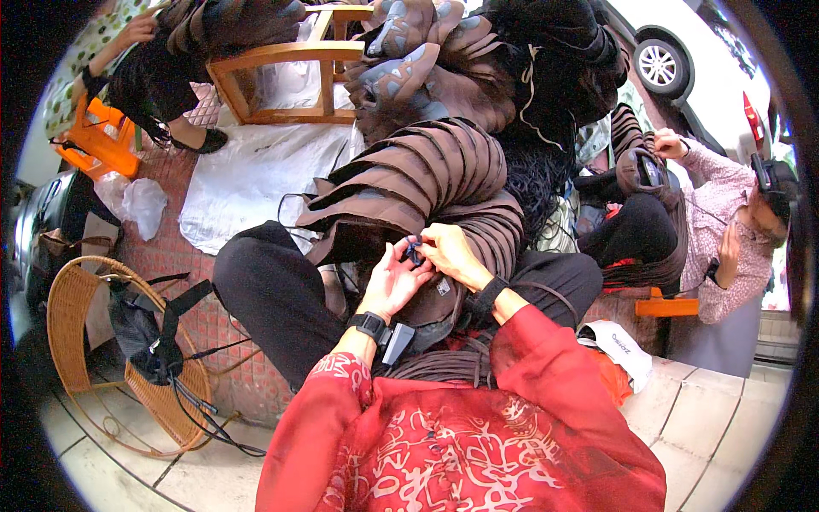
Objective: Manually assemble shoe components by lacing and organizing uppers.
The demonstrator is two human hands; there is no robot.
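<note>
My left hand point(394, 284) is palm up over my lap, its curled fingertips closed around a small dark blue thing point(413, 251), perhaps a bit of lace or cord. My right hand point(452, 255) pinches the same thing from the right, its thumb and fingertips meeting my left fingers. Its exact kind is too small to tell. Beneath and beyond my hands, a long curved stack of nested brown shoe uppers point(435, 166) spreads over my lap and between my knees. A bundle of grey-brown cords point(439, 367) lies across my lap, close to my body.
Left stands a wicker chair point(64, 320) with a black bag point(141, 337). Ahead are a wooden stool frame point(286, 53), a white sheet point(256, 183) and more uppers point(397, 77). A heap of black laces point(546, 192) lies right of the stack. A co-worker point(725, 209) sits at right.
</note>
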